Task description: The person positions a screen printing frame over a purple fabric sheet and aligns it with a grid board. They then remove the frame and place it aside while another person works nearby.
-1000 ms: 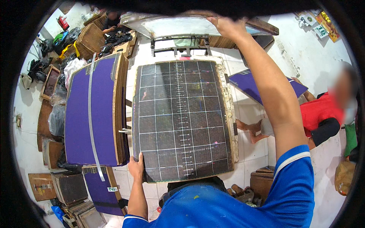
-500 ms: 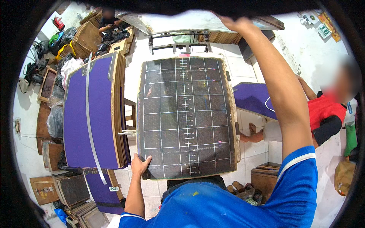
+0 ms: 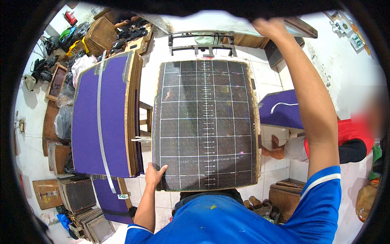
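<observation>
White floor tiles (image 3: 159,46) run beneath a cluttered room, whose far end the dark rim crops. It also hides the top of a pale framed panel (image 3: 211,24). The right hand (image 3: 271,29) is blurred against that panel; I cannot tell whether it grips. The black gridded board (image 3: 207,126) lies centrally, right of and beyond the left hand (image 3: 154,175), which touches its near-left edge, partly open, thumb spread, other fingers hard to distinguish.
</observation>
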